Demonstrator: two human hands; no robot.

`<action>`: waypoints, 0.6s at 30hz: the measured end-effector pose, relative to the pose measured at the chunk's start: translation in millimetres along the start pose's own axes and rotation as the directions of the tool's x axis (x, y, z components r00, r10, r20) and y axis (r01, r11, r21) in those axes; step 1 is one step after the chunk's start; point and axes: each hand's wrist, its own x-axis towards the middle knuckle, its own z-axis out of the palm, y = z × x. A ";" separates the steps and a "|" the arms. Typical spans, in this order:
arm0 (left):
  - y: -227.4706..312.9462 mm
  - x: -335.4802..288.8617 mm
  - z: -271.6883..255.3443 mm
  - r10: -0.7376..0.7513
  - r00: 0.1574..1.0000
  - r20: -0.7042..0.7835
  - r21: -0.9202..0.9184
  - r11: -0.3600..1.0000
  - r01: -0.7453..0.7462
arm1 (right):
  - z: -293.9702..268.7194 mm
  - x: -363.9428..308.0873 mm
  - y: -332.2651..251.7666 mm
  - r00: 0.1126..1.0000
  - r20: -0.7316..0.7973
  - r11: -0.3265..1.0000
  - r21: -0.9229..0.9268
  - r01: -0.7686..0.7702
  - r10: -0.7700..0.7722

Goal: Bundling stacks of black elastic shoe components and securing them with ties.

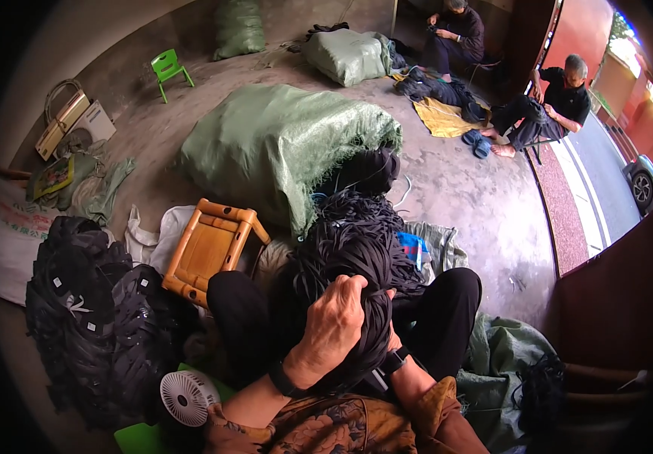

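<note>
Because the strands of the bundle (356, 265) lie loose and cross one another, your likeliest trouble from here is a snarl: if you pull one strand hard while its neighbours hold it down, the loops could tighten into a knot. Your left hand (331, 325) has its fingers curled firmly on the near part of the bundle, though just which strands they pinch is hidden. Your right hand (394, 327) is mostly behind the bundle, so you cannot be told how closed its fingers are. Should that side give too little support, the mass could slump between your knees (451, 303) and slip downward. Loose loops might also catch on your watch (394, 360) or on the frayed mouth of the sack (258, 136), close to the far end of the strands.

Your bundle sits at the centre of the frame and a little below, between your knees. Its long axis runs up the frame with a slight lean to the right, from your lap toward the sack's mouth. You have no distinct tip to go by: the near end points to the bottom of the frame, while the far strands spread sideways off that axis.
</note>
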 end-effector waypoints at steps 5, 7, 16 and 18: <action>-0.8 -8.2 15.2 -0.146 0.977 -0.154 -0.140 0.982 0.125 | -2.3 -3.3 -2.5 1.000 -0.010 0.991 0.133 -0.010 0.011; -2.5 -13.0 19.3 -0.301 0.946 -0.124 -0.277 0.925 0.259 | -3.9 3.8 0.1 1.000 -0.014 0.982 0.187 -0.014 0.017; 1.1 -7.1 23.4 -0.182 0.981 -0.064 -0.321 0.935 0.152 | -20.0 -3.4 4.7 1.000 -0.024 0.908 0.420 0.009 0.002; 3.2 -7.5 25.1 -0.212 0.975 -0.067 -0.324 0.929 0.180 | -21.2 -6.9 4.4 1.000 -0.024 0.881 0.473 0.008 0.004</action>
